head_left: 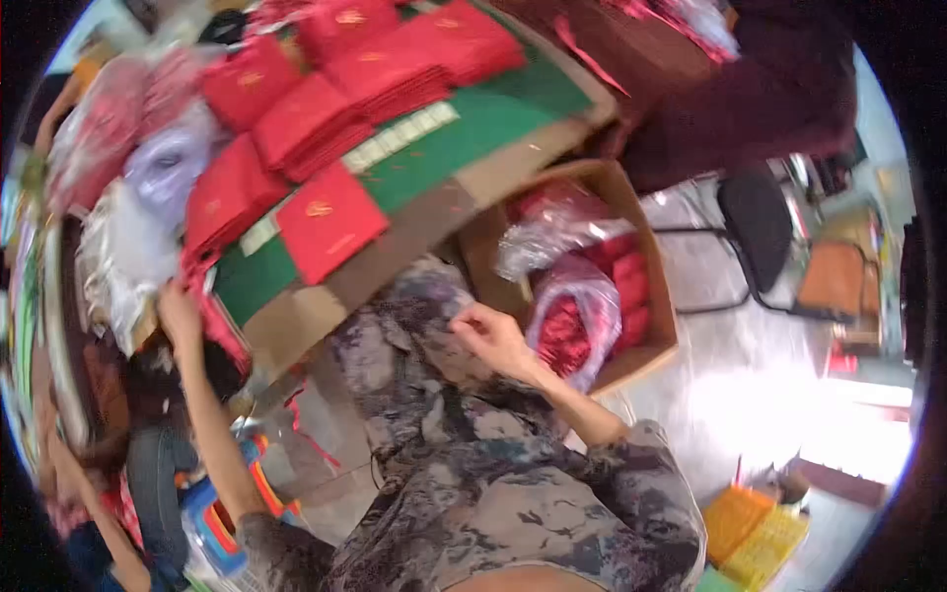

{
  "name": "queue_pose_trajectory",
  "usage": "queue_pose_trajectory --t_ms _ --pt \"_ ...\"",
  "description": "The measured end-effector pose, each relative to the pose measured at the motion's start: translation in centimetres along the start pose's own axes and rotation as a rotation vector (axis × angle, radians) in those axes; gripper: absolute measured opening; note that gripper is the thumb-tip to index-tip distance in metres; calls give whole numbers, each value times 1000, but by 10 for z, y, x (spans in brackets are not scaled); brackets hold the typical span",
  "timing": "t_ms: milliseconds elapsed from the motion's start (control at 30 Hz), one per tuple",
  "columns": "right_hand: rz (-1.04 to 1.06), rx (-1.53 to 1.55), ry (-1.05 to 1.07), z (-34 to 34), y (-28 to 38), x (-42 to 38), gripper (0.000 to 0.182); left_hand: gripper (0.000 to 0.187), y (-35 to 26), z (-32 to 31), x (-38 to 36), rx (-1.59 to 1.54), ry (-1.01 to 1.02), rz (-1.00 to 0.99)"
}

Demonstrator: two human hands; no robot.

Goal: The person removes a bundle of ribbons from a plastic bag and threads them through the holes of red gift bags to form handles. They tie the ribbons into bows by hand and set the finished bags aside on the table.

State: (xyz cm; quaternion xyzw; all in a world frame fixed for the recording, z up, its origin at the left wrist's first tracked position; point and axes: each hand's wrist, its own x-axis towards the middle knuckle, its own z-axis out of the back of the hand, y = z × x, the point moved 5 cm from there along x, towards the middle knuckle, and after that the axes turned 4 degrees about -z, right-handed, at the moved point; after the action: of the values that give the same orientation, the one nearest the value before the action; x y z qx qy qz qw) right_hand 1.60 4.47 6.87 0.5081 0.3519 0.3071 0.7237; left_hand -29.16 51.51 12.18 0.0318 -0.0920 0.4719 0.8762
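Observation:
My left hand (178,311) reaches out to the left, beside a white plastic bag (123,261) and some red material (222,331) at the table's edge. Blur hides its fingers and anything in them. Over my lap is my right hand (490,337), its fingers curled closed with nothing visible in them. A single flat red piece with gold print (330,222) lies on the green table top (404,192), between my hands and farther away. Behind it are several stacks of similar red pieces (311,123).
A cardboard box (659,296) with red goods in clear plastic bags (577,326) stands at my right. White labels (400,136) lie in a row on the table. Another person's arm (94,503) shows at far left. A black chair (755,232) stands at right.

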Motion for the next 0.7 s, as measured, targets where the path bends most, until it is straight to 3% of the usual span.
queue_pose_trajectory --t_ms 67,300,400,433,500,567,667,700 --pt "-73 67 5 4 -4 -12 20 20 1 -2 -7 71 -85 -135" --pt "23 4 -176 33 -10 -41 16 23 -10 14 -28 -10 -190 -137" --pt "36 -3 -288 60 -28 -54 13 23 -45 46 -56 -17 -357 -240" --pt "57 -73 -373 74 -32 -61 13 23 -72 60 -66 -16 -351 -247" --pt "-104 -108 -398 103 -55 -72 12 17 -136 81 -91 -370 -226 -186" --pt "40 -374 -430 132 -74 -80 15 13 -208 80 -109 -603 -137 -304" --pt "-63 -618 -464 163 -113 -92 21 9 -333 65 -151 -856 221 -368" --pt "-114 -647 -465 170 -122 -93 21 10 -382 79 -162 -834 179 -635"
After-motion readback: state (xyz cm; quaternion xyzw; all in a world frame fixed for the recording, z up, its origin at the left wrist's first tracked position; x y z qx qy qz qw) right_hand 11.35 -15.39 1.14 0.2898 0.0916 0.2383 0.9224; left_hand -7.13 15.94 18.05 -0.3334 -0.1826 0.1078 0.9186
